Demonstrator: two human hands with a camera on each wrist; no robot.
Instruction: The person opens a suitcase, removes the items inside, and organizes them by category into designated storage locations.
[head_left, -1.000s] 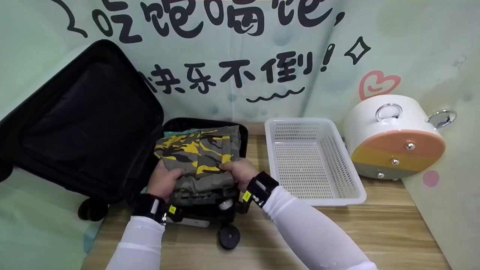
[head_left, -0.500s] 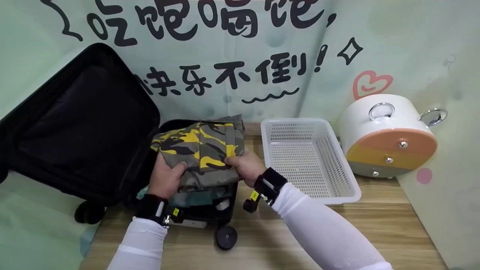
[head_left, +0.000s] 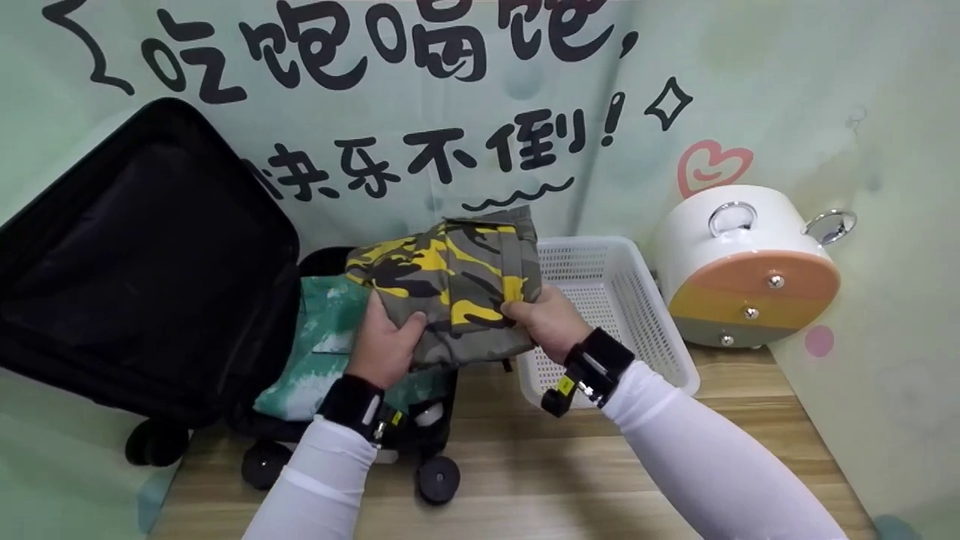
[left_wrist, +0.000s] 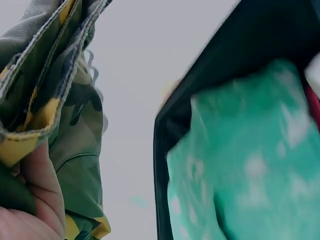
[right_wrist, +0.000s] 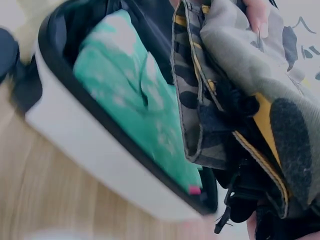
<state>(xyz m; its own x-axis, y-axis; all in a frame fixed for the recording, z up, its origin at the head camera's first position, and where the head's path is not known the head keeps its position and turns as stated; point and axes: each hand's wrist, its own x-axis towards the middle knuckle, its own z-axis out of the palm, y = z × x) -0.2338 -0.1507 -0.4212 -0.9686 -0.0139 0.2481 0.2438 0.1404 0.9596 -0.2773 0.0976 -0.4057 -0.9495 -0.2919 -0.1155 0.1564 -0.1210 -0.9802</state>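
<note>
Both hands hold a folded pair of grey, black and yellow camouflage pants (head_left: pixel 450 289) up off the suitcase. My left hand (head_left: pixel 386 341) grips the near left edge, thumb on top. On the right side my right hand (head_left: pixel 551 322) pinches the other edge, its thumb over the cloth. Layered, stitched hems of the pants (right_wrist: pixel 192 100) show in the right wrist view. The bundle overlaps the left part of a white plastic basket (head_left: pixel 675 352) in the head view. Under and left of my left hand, a green and white tie-dye garment (head_left: pixel 300 360) lies in the suitcase.
The suitcase's black lid (head_left: pixel 142 255) stands open at the left, and its wheels (head_left: pixel 438 480) face the front. A white pot-shaped drawer box (head_left: pixel 750 262) with chrome handles stands right of the basket. Everything rests on a wood-grain table (head_left: pixel 570 480) before a printed cloth backdrop (head_left: pixel 337 112).
Both hands have lifted the camouflage pants out of the suitcase and carried them right, toward the basket. The green tie-dye garment beneath has come into view. The head view has shifted slightly.
</note>
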